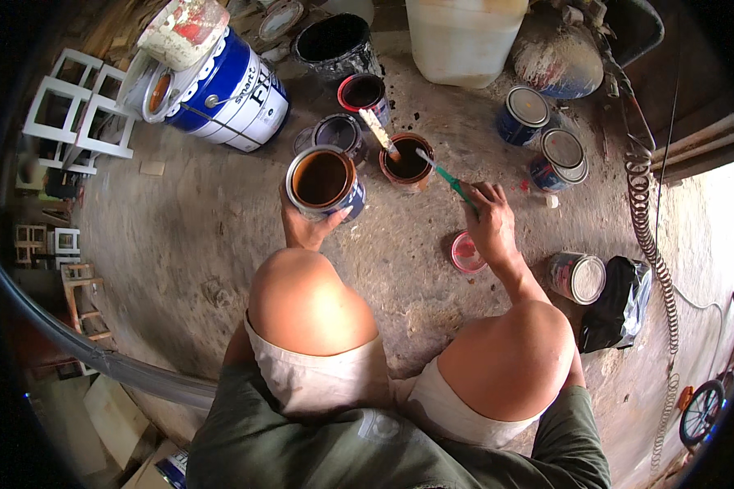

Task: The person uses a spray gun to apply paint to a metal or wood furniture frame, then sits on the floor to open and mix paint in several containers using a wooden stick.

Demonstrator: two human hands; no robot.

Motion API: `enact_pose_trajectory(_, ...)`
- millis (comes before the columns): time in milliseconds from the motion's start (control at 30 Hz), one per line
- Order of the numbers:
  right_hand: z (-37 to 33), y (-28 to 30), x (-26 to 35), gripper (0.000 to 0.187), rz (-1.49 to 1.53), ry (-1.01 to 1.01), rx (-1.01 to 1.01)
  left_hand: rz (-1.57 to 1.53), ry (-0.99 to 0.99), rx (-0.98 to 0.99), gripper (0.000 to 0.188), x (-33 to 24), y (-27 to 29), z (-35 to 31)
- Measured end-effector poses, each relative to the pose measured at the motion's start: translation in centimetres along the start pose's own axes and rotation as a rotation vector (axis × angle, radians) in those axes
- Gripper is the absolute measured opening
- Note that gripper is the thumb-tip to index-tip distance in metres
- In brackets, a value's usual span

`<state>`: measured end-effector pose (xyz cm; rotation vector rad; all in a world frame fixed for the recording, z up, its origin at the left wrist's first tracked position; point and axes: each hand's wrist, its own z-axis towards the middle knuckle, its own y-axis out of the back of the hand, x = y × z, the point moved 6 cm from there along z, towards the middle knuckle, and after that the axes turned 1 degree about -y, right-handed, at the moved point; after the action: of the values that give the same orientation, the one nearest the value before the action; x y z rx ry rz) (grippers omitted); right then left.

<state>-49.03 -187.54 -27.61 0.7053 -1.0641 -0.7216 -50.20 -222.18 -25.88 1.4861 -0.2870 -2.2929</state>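
Observation:
My left hand (303, 230) is wrapped round a blue-and-white paint can (354, 196), lifted and tilted so its brown-coated inside shows. In my right hand (491, 220) is a slim tool with a green handle (448, 178) and a pale tip; its exact kind is unclear. The tip reaches over the rim of a smaller open can (416, 181) of dark brown liquid. A paint-crusted flat stick (375, 129) leans in that same can. Behind my left hand's can stands an open can with a grey rim (355, 137). A red-rimmed open can (378, 104) is just beyond.
A blue-and-white bucket (253, 106) and a black-coated tub (342, 61) stand far left. A pale jerrycan (465, 45) is at the back. Closed cans (526, 114) sit right, near a red lid (467, 253), a black bag (616, 306) and a coiled hose (646, 220).

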Motion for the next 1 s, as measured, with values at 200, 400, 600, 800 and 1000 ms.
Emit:
enact_pose_trajectory(200,-3.0,-0.8,-0.8,0.039,0.082,-0.150,0.129,-0.136,0.071,-0.081,0.094,5.5,3.1,-4.7)
enact_pose_trajectory(400,-9.2,-2.3,-2.4,0.034,0.369,-0.346,0.191,-0.091,0.089,-0.201,0.094,8.9,4.9,-5.0)
enact_pose_trajectory(600,-10.2,-7.9,0.4,0.034,0.557,-0.356,0.389,0.027,0.193,-0.233,0.097,13.2,5.7,-4.4)
enact_pose_trajectory(800,-6.3,-10.6,3.0,0.029,0.643,-0.223,0.505,0.019,0.200,-0.331,0.098,15.3,5.7,-3.3)
enact_pose_trajectory(1000,-7.1,-10.9,3.1,0.031,0.486,-0.119,0.477,0.117,0.205,-0.302,0.102,18.3,6.9,-2.9)
